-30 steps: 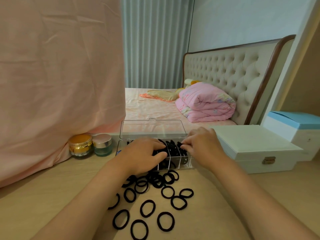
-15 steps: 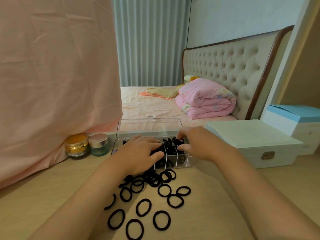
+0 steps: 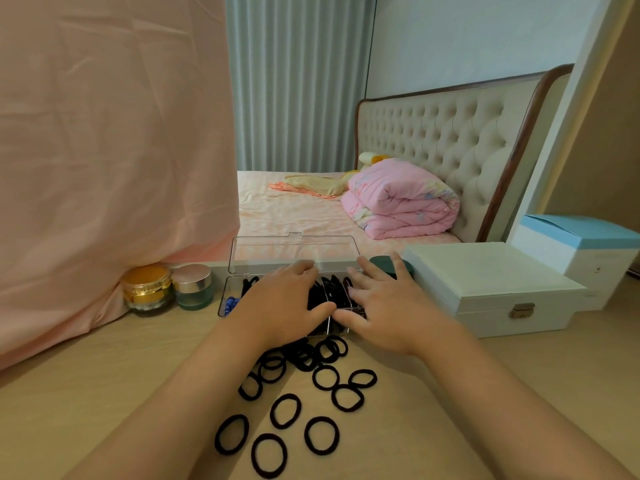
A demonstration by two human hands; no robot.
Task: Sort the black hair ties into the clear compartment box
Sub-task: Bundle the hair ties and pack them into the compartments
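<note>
Here, your left hand and right hand both lay flat over the clear plastic compartment box, fingers straight and spread, gripping nothing. Packed black elastic hair ties showed between your hands, standing in the box's middle compartments. The box sat on the pale wooden bench with its clear lid tipped up behind. Loose black hair ties lay scattered on the bench just in front of it, between your forearms.

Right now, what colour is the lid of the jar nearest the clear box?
Pinkish silver lid, seen in the head view.
</note>
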